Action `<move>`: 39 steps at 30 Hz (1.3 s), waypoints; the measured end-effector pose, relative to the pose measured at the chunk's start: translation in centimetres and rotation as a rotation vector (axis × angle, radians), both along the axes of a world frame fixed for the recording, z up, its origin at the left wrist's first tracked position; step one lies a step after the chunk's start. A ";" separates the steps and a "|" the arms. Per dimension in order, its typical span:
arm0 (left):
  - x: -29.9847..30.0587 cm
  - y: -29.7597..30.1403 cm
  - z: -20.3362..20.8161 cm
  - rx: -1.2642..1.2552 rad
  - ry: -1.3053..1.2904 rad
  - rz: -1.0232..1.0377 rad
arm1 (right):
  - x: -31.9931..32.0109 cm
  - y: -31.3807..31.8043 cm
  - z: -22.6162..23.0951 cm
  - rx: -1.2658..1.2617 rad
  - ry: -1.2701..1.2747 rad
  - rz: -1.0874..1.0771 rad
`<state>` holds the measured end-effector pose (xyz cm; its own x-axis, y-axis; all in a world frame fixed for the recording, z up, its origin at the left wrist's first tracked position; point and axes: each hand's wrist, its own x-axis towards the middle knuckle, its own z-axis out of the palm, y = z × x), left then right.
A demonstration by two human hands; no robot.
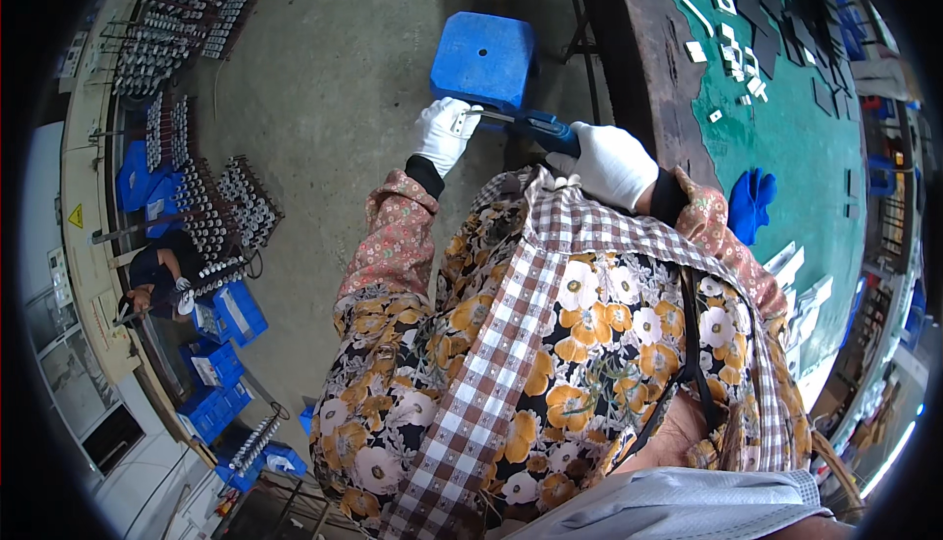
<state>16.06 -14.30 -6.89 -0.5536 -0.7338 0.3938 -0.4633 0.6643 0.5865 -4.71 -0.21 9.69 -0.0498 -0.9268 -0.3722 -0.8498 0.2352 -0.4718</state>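
Observation:
My left hand [445, 135], in a white glove, is closed in a pinch at the far end of a slim metal shaft; what small piece sits between its fingers I cannot make out. The shaft belongs to a blue hand tool [548, 131]. My right hand [617, 167], also white-gloved, is wrapped round the tool's rear end, close to my checked apron. The tool lies roughly level between both hands. Just beyond them stands a blue plastic stool [482, 54] with a hole in its top.
To the right runs a green-topped workbench [722, 147] with small white blocks [732, 54], dark flat pieces [758, 10] and a blue glove [750, 206]. At the left are racks of metal parts [182, 39], blue crates [211, 363] and another person [157, 280].

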 end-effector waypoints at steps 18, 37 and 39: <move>-1.0 -1.2 0.8 -0.055 -0.024 -0.021 | -0.2 -0.2 -0.1 -0.011 -0.016 0.015; -1.5 -1.3 1.2 -0.029 0.078 0.010 | -0.2 0.2 0.3 -0.047 -0.002 0.059; -1.5 -1.3 1.3 -0.033 0.084 0.010 | -0.2 0.3 0.5 -0.034 -0.005 0.059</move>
